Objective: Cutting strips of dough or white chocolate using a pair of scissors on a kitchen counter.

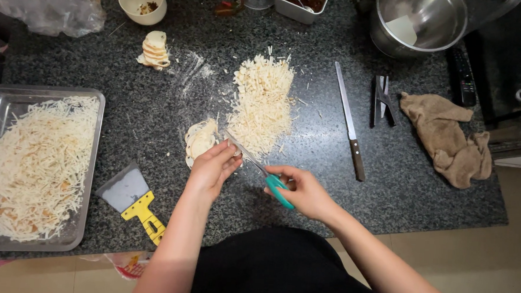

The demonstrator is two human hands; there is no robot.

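My left hand [212,169] grips a folded stack of thin pale dough sheets [200,139] resting on the dark speckled counter [156,110]. My right hand [305,192] holds teal-handled scissors [259,167], whose blades point up-left and meet the stack's right edge by my left fingers. Just beyond lies a pile of cut pale strips [263,102]. Another small stack of round sheets [154,49] sits farther back on the left.
A metal tray [90,156] of cut strips stands at the left. A yellow-handled scraper [134,202] lies beside it. A long knife [349,121], dark tongs [383,99], a brown cloth [448,137], a steel pot [421,24], a cream cup [141,0] surround the work.
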